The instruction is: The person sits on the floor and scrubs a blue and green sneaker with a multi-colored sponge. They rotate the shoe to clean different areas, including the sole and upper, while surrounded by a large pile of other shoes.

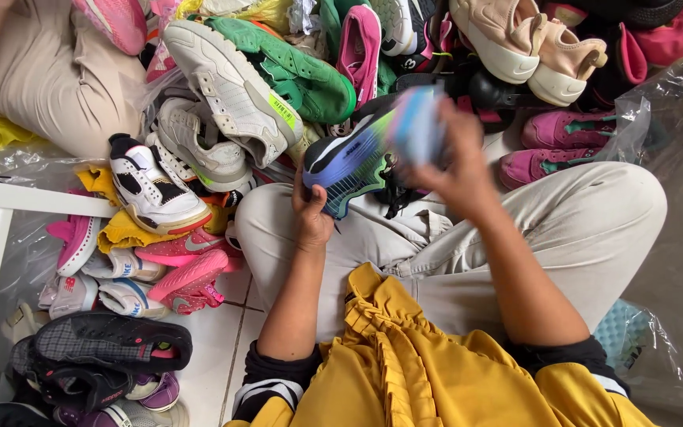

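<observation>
Head view shows the left hand [311,212] gripping a blue-green shoe [353,158] underneath, the right hand [456,162] clasping its heel end, shoe pile [231,103] just beyond

Setting: informal shoe-sorting spot, likely a resale stockroom. Evidence: heaped mixed sneakers [231,103], clear plastic bags [658,103], white tiled floor [211,348].

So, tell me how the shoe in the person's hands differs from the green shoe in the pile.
The held sneaker is dark with blue-green fading; the green shoe is plain green. The held sneaker is gripped by the left hand and right hand above the lap; the green shoe rests in the heap, partly under a white sneaker. Both are sports shoes.
</observation>
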